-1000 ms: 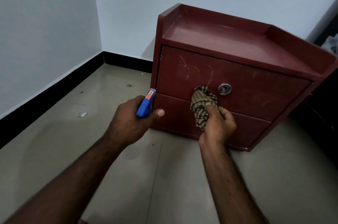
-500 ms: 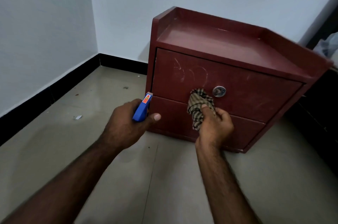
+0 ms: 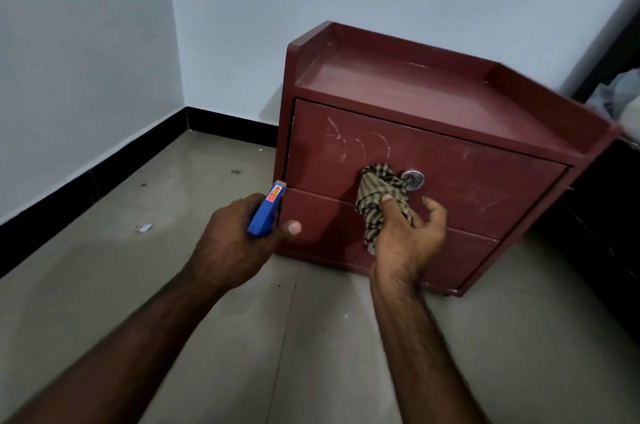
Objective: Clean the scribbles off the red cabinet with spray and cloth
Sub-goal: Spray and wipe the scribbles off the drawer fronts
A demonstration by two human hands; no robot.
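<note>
Presently the red cabinet [image 3: 398, 84] stands on the floor [image 3: 173, 302] in a corner. The pale scribbles [image 3: 356, 143] lie on the left part of its upper drawer front [image 3: 467, 181], above and left of the round metal lock [image 3: 412, 179]. The left hand [image 3: 239, 243] is closed around a blue spray bottle [image 3: 265, 215], held near the cabinet's lower left front edge. The right hand [image 3: 405, 236] pinches a striped cloth [image 3: 377, 191] between thumb and fingers, with the other fingers loosely spread. The cloth's upper end lies against the drawer front just beside the lock and below the marks, not on them. Probable faults from this position: (1) The bottle's tip sits low and to the left of the marks, so a spray released from here would likely wet the cabinet edge or the floor rather than the scribbles; which way the nozzle faces cannot be told. (2) Wiping at the present height would miss the marks, and the loose folds could snag on the lock. (3) The pinch looks light and much of the cloth hangs free, so firm rubbing may pull it out of the fingers. (4) Pressure on the drawer front could push the cabinet back across the smooth floor. (5) Dry rubbing may smear the marks or dull the finish. (6) Fainter streaks [image 3: 465, 155] on the right part of the drawer front could be overlooked.
</note>
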